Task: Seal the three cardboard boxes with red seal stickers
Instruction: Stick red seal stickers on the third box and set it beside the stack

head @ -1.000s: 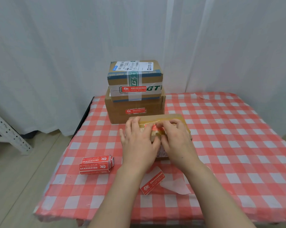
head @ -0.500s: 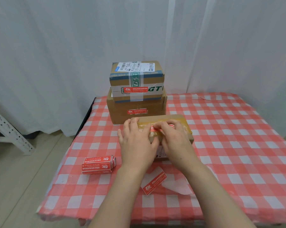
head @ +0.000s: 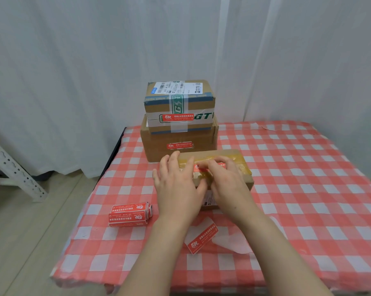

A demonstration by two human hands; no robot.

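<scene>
Cardboard, banded with glossy brown tape, makes up the nearest box (head: 237, 160), which lies lengthwise a little left of the middle of the table (head: 308, 189), just in front of a stack of two more boxes. Both hands are on its top. The left hand (head: 178, 186) lies flat over the box's left end, its fingers (head: 174, 160) straight and slightly spread, reaching to the far edge of the lid and gripping nothing. The right hand (head: 227, 182) rests beside it, thumbs nearly meeting; its fingers (head: 221, 160) are stretched out with only a slight bend and press down on a red seal sticker (head: 201, 167), which lies across the taped seam and shows only in part between the two hands. Neither hand curls round anything. The stack stands at the far edge of the table near its far left corner: a large lower box (head: 159, 149) carries a red sticker (head: 179, 145) on its front face, and the upper box (head: 178, 101), wrapped in white and green printed tape with a shipping label on top, carries another (head: 177, 117) on its front. A roll of red stickers (head: 130, 214) lies near the left edge, to the left of the left forearm. Between the forearms, toward the near edge, a loose red sticker (head: 202, 239) lies at a slant, with a piece of white backing paper (head: 231, 242) just beside it. The table wears a red and white checked cloth.
</scene>
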